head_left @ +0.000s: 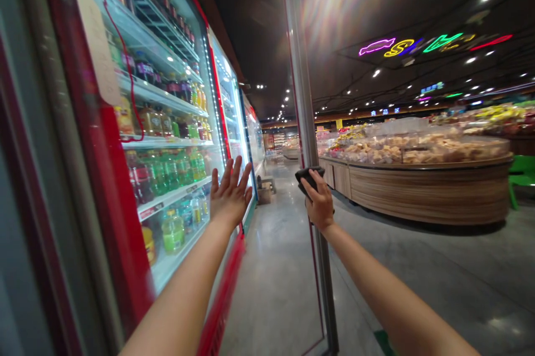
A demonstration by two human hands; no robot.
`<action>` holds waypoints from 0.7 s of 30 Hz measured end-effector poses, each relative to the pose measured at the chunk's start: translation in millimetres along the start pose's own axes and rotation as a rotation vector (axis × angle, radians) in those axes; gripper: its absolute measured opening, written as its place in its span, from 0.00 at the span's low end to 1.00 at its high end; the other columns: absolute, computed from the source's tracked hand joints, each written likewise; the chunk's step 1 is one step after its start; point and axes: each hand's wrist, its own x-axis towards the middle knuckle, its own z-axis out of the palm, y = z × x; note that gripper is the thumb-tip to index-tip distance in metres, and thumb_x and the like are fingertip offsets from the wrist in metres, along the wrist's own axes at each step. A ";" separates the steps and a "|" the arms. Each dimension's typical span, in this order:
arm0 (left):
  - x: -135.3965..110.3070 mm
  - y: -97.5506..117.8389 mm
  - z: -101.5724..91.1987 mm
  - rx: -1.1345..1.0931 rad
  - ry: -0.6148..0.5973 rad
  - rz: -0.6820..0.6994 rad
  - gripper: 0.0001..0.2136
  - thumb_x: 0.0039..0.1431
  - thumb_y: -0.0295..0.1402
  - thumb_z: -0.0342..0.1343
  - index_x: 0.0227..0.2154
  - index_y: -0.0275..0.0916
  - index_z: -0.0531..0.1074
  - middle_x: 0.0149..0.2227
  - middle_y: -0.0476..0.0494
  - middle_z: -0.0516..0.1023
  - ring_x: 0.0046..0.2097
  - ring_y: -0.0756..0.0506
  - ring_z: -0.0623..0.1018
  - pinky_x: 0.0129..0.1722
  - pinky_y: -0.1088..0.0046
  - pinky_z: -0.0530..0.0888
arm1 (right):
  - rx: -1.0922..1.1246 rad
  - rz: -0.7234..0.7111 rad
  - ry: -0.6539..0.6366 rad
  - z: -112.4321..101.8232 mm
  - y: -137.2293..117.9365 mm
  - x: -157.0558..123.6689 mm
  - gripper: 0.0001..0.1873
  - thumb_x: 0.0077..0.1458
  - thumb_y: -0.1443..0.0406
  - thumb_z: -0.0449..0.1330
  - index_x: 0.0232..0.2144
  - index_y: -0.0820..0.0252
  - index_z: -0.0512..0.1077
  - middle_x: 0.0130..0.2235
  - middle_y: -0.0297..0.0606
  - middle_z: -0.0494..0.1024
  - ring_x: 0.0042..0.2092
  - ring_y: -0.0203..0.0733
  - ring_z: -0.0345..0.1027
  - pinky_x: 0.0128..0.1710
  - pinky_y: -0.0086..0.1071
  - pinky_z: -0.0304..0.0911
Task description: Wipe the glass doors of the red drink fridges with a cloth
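Note:
My left hand (231,193) is raised with fingers spread, palm turned away from me, beside the lit drinks fridge (137,267). Whether it touches the door's glass I cannot tell. My right hand (320,201) is closed at the metal edge of the open glass door (307,116). Its fingers bend over a black thing (308,178) at that edge, which could be a handle or a folded cloth. Inside the fridge, shelves carry rows of bottles, among them a green-labelled bottle (173,232) low down. A pale tag (97,47) and a red cord (129,66) hang at the red frame.
More lit fridges (229,105) line the left side beyond. A grey floor (276,267) runs ahead as an aisle. On the right stands a curved wooden counter (430,191) heaped with packaged goods. A green chair (522,172) is at the far right, below neon signs (399,48).

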 end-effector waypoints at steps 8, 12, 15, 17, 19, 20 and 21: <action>-0.4 2.4 -0.7 0.002 -0.020 -0.006 0.34 0.68 0.34 0.50 0.72 0.52 0.42 0.74 0.47 0.42 0.74 0.42 0.44 0.72 0.50 0.37 | -0.057 0.023 -0.198 20.5 -39.3 -8.4 0.35 0.64 0.64 0.56 0.70 0.57 0.52 0.72 0.47 0.51 0.73 0.54 0.40 0.68 0.54 0.52; -1.3 2.4 0.6 0.012 -0.032 -0.003 0.33 0.67 0.34 0.49 0.72 0.50 0.44 0.74 0.46 0.42 0.74 0.42 0.42 0.72 0.50 0.36 | -0.022 -0.063 -0.266 9.8 -40.2 -95.0 0.42 0.61 0.71 0.55 0.72 0.50 0.45 0.72 0.43 0.52 0.73 0.53 0.43 0.67 0.55 0.54; -2.0 1.6 2.9 0.024 -0.025 0.004 0.33 0.67 0.34 0.49 0.72 0.49 0.45 0.74 0.45 0.43 0.74 0.42 0.42 0.72 0.50 0.36 | -0.003 0.030 -0.199 17.7 -38.2 -80.1 0.41 0.62 0.71 0.53 0.72 0.49 0.44 0.73 0.42 0.50 0.73 0.53 0.42 0.67 0.54 0.55; -2.3 1.3 4.2 0.031 -0.015 0.009 0.32 0.67 0.34 0.49 0.72 0.48 0.46 0.74 0.44 0.44 0.74 0.42 0.42 0.72 0.50 0.36 | -0.003 0.128 -0.095 30.2 -45.2 -49.3 0.38 0.64 0.69 0.52 0.72 0.51 0.45 0.73 0.45 0.50 0.73 0.54 0.41 0.67 0.56 0.53; -2.3 1.3 4.8 0.031 -0.011 0.015 0.31 0.68 0.35 0.49 0.71 0.47 0.48 0.74 0.43 0.45 0.74 0.42 0.42 0.72 0.50 0.36 | 0.005 0.145 -0.052 39.3 -57.7 -32.6 0.37 0.64 0.67 0.53 0.72 0.54 0.48 0.73 0.47 0.50 0.73 0.54 0.41 0.68 0.56 0.52; -2.2 1.5 4.8 0.027 -0.015 0.016 0.31 0.68 0.36 0.49 0.71 0.47 0.48 0.74 0.43 0.45 0.74 0.42 0.42 0.72 0.50 0.36 | 0.016 0.107 -0.073 40.3 -63.8 -34.8 0.37 0.64 0.66 0.54 0.72 0.54 0.49 0.72 0.47 0.51 0.73 0.54 0.42 0.68 0.56 0.51; -2.0 1.8 4.6 0.020 -0.021 0.014 0.31 0.68 0.36 0.49 0.71 0.47 0.49 0.74 0.42 0.45 0.74 0.42 0.43 0.72 0.50 0.36 | 0.032 0.036 -0.121 38.6 -68.3 -44.0 0.37 0.63 0.66 0.55 0.71 0.53 0.51 0.72 0.46 0.53 0.73 0.54 0.43 0.68 0.56 0.50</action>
